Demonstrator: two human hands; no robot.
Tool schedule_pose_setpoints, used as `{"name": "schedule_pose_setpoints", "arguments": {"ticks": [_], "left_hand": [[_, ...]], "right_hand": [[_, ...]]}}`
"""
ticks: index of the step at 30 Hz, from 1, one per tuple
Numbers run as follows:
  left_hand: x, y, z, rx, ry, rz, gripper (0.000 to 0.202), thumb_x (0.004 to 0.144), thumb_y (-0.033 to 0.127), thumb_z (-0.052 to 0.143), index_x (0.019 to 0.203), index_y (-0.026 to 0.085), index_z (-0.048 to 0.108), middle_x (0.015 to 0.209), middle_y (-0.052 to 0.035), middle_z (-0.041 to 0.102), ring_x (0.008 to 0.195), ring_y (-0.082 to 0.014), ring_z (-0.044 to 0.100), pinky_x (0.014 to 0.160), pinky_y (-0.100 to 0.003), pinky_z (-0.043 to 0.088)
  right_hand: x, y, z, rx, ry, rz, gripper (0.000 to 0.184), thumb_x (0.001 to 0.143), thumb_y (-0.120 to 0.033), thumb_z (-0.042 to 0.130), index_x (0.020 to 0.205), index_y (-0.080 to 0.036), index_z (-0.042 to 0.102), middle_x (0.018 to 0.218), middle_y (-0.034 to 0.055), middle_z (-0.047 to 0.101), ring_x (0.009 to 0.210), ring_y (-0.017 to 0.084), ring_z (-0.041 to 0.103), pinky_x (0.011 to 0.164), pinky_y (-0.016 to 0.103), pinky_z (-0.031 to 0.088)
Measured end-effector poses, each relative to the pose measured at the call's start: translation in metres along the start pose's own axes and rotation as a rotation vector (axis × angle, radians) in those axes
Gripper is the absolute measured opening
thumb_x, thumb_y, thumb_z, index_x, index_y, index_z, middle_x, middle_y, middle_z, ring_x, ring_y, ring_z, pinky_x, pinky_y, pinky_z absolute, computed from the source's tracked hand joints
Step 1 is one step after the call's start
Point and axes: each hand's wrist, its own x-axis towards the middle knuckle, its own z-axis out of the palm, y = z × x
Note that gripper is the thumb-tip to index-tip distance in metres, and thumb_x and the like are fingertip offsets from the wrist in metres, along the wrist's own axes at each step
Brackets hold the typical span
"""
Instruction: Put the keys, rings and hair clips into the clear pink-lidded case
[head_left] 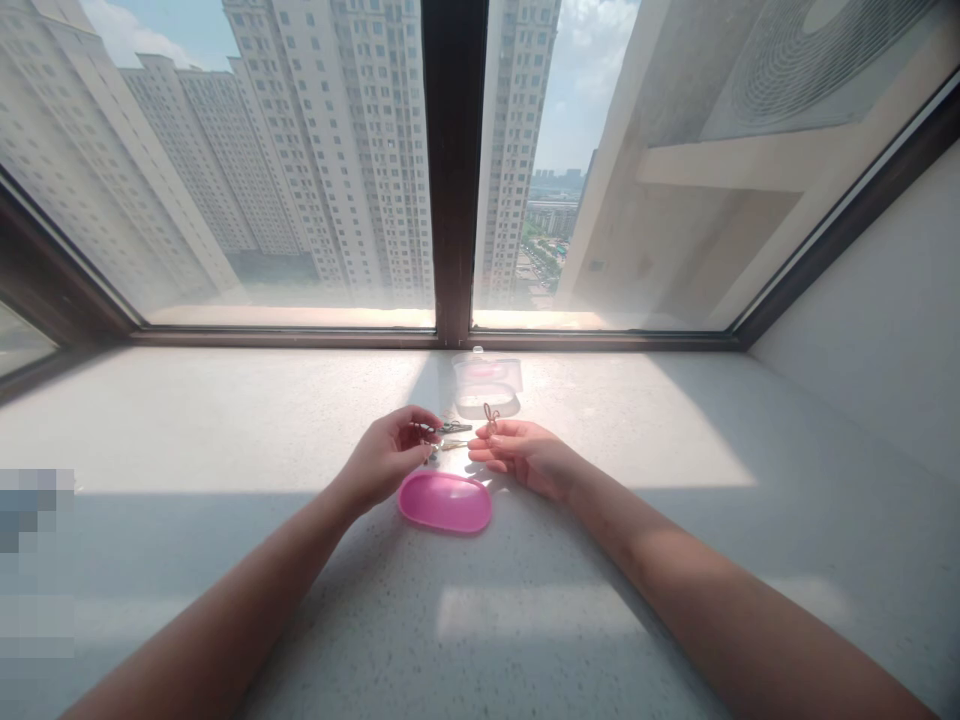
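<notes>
Pink oval dish [445,512], on the speckled windowsill [525,640], just nearer the wearer than both hands. Left hand [394,448]: forearm angled inward, fingers curled beside a silver hair clip [457,428]; cannot tell whether its grip holds anything. Right hand [521,455]: fingers extended leftward, grip pinching a copper-coloured bow ornament [491,418], loops upward. Clear plastic box [487,398]: beyond the hands, near the window frame [454,200].

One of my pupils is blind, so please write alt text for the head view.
A person's right hand holds a small brown looped bow while the left hand is close to small silvery metal clips, over a pale speckled sill. A shallow pink oval dish lies nearer, a translucent plastic container beyond; tall pale buildings show outside.
</notes>
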Motion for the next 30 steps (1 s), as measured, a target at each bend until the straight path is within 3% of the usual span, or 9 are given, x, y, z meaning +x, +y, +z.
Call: {"name": "schedule_pose_setpoints", "arguments": {"ticks": [5, 7, 10, 13, 15, 18, 22, 30], "left_hand": [[-0.001, -0.002, 0.005, -0.035, 0.025, 0.010, 0.068, 0.069, 0.017, 0.068, 0.132, 0.026, 0.043, 0.131, -0.0131, 0.051, 0.084, -0.0184, 0.066, 0.073, -0.035, 0.054], [0.000, -0.003, 0.004, -0.046, 0.065, -0.034, 0.059, 0.067, 0.019, 0.072, 0.122, 0.022, 0.052, 0.130, -0.0145, 0.053, 0.084, -0.0199, 0.067, 0.074, -0.035, 0.054], [0.002, -0.003, -0.001, -0.032, 0.061, -0.078, 0.026, 0.066, 0.024, 0.076, 0.087, 0.013, 0.064, 0.113, -0.0143, 0.064, 0.085, -0.0215, 0.067, 0.076, -0.034, 0.053], [-0.001, 0.003, -0.003, -0.060, -0.102, -0.143, 0.021, 0.070, 0.028, 0.074, 0.079, 0.014, 0.062, 0.089, -0.0105, 0.069, 0.079, -0.0206, 0.066, 0.072, -0.034, 0.053], [-0.005, 0.008, -0.001, -0.072, -0.287, -0.197, 0.021, 0.074, 0.030, 0.071, 0.083, 0.015, 0.060, 0.085, -0.0088, 0.069, 0.075, -0.0200, 0.066, 0.070, -0.034, 0.053], [-0.011, 0.009, 0.007, 0.026, -0.518, -0.169, 0.018, 0.079, 0.031, 0.065, 0.083, 0.016, 0.057, 0.077, -0.0056, 0.067, 0.074, -0.0187, 0.063, 0.068, -0.031, 0.050], [-0.010, 0.004, 0.008, 0.301, -0.524, -0.068, 0.016, 0.077, 0.030, 0.062, 0.075, 0.016, 0.054, 0.068, 0.0003, 0.057, 0.063, -0.0134, 0.052, 0.057, -0.023, 0.039], [-0.002, 0.002, -0.030, 0.361, -0.583, -0.186, 0.012, 0.073, 0.028, 0.060, 0.075, 0.018, 0.056, 0.065, 0.0021, 0.053, 0.058, -0.0135, 0.048, 0.053, -0.022, 0.034]], "right_hand": [[-0.002, 0.001, -0.002, -0.123, -0.071, -0.028, 0.025, 0.076, -0.019, 0.072, 0.097, -0.013, 0.060, 0.100, 0.0135, 0.070, 0.075, 0.016, 0.070, 0.059, 0.020, 0.054], [-0.002, 0.001, -0.002, -0.153, -0.109, -0.030, 0.025, 0.074, -0.020, 0.073, 0.093, -0.012, 0.059, 0.098, 0.0133, 0.070, 0.074, 0.017, 0.070, 0.058, 0.020, 0.053], [-0.003, 0.001, -0.002, -0.178, -0.156, -0.020, 0.025, 0.074, -0.023, 0.073, 0.091, -0.012, 0.059, 0.096, 0.0139, 0.070, 0.077, 0.020, 0.071, 0.058, 0.022, 0.053], [-0.003, 0.000, -0.002, -0.191, -0.174, -0.009, 0.026, 0.074, -0.024, 0.073, 0.092, -0.011, 0.059, 0.096, 0.0147, 0.070, 0.078, 0.021, 0.071, 0.058, 0.023, 0.052], [-0.003, 0.000, -0.002, -0.192, -0.176, -0.011, 0.027, 0.074, -0.024, 0.074, 0.093, -0.011, 0.059, 0.096, 0.0149, 0.070, 0.078, 0.021, 0.071, 0.058, 0.022, 0.052], [-0.003, 0.000, -0.003, -0.185, -0.174, -0.016, 0.028, 0.072, -0.023, 0.075, 0.093, -0.011, 0.060, 0.095, 0.0144, 0.070, 0.075, 0.018, 0.070, 0.059, 0.022, 0.052], [-0.002, 0.001, -0.004, -0.174, -0.153, -0.015, 0.030, 0.071, -0.025, 0.076, 0.092, -0.011, 0.060, 0.092, 0.0129, 0.070, 0.070, 0.015, 0.068, 0.057, 0.021, 0.050], [-0.002, 0.001, -0.004, -0.149, -0.150, -0.020, 0.024, 0.072, -0.025, 0.076, 0.086, -0.012, 0.061, 0.083, 0.0080, 0.068, 0.066, 0.012, 0.064, 0.056, 0.019, 0.046]]}}
